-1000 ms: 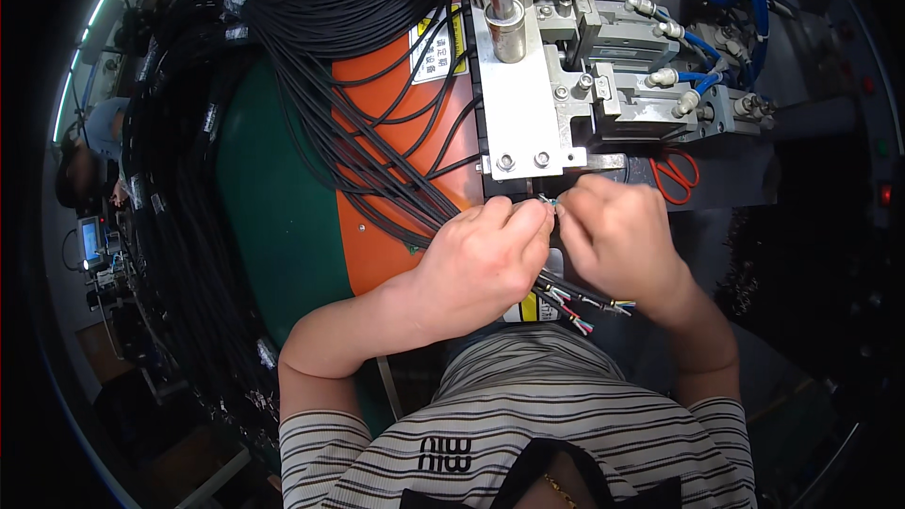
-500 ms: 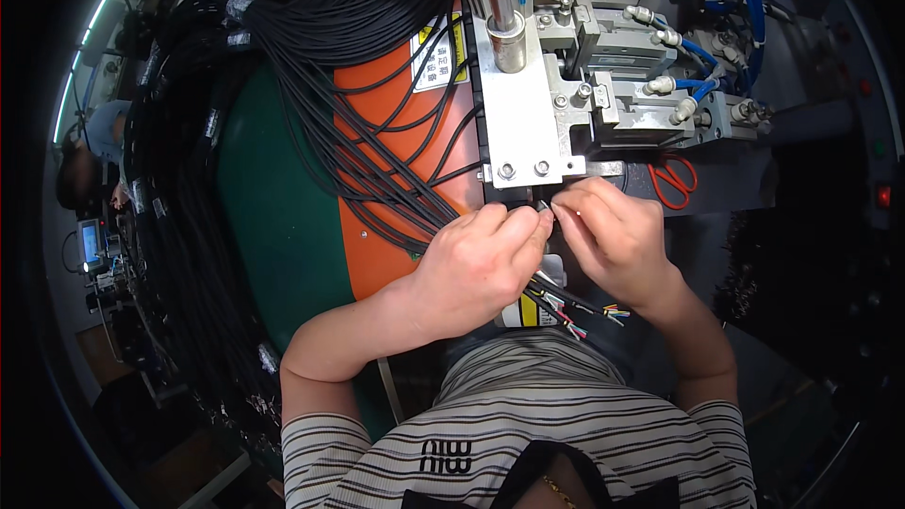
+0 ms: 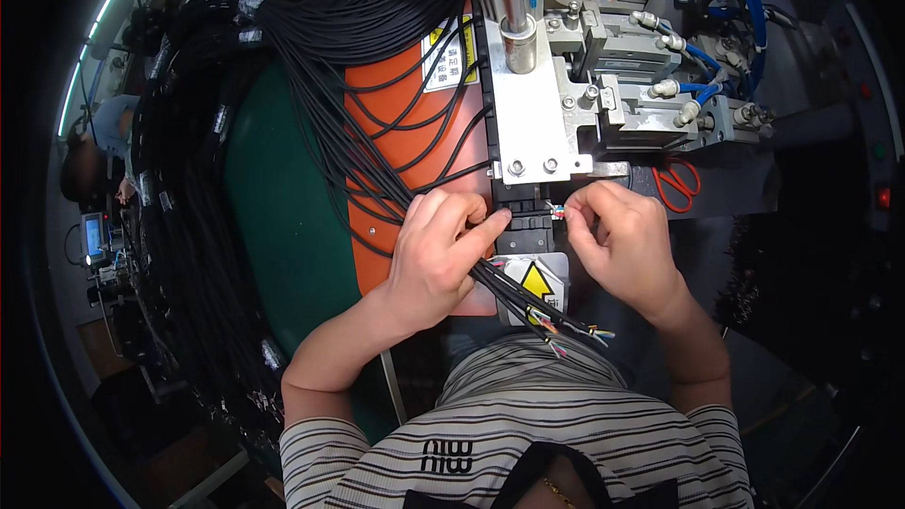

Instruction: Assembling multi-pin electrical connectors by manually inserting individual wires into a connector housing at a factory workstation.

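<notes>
The left hand (image 3: 436,254) rests on the orange mat (image 3: 377,132), with its fingers closed around a bunch of black cables (image 3: 377,104). It presses them flat, it seems, so that they do not slide away. The cut ends (image 3: 566,330) of these cables, with small coloured wires showing, stick out below the hand, near the striped shirt (image 3: 528,434).

The right hand (image 3: 622,240) holds its fingers pinched on the thin coloured wires (image 3: 558,212) of one cable, just under the metal plate (image 3: 528,123) of the machine (image 3: 641,94). The wires sit right at the black slot (image 3: 523,200), probably to line them up with it.

Red scissors (image 3: 677,184) lie just beside the right hand, near enough to take. Blue hoses (image 3: 735,0) run over the machine.
</notes>
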`<action>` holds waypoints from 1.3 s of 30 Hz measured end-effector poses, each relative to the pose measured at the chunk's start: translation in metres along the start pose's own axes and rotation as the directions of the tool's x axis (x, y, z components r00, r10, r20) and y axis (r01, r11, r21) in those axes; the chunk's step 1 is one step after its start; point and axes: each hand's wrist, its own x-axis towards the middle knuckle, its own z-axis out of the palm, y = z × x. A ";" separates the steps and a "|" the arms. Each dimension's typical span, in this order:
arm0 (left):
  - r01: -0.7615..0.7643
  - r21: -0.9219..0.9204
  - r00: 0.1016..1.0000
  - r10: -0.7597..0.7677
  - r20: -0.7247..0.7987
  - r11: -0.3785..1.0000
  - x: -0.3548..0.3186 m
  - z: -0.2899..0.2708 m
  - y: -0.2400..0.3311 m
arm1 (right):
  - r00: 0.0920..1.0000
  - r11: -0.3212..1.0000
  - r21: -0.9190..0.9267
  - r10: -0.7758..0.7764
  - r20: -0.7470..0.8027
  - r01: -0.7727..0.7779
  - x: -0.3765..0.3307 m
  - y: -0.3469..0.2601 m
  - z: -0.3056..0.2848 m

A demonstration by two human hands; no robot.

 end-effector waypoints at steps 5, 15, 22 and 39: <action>0.007 0.045 0.998 -0.004 -0.063 0.999 0.001 0.004 0.003 | 0.989 0.961 0.237 -0.121 -0.088 0.139 -0.002 -0.011 -0.005; 0.010 -0.238 0.998 0.006 0.067 0.971 0.014 -0.009 0.005 | 0.938 0.908 0.253 -0.295 -0.182 0.335 0.004 -0.010 0.009; 0.008 -0.283 0.999 -0.022 -0.047 0.959 0.020 0.001 0.011 | 0.942 0.359 0.873 0.181 0.283 -0.331 -0.005 -0.006 0.001; -0.179 -0.006 0.977 0.177 -0.116 0.984 0.023 0.015 0.021 | 0.813 -0.075 0.847 0.245 0.528 -0.527 -0.002 -0.002 0.003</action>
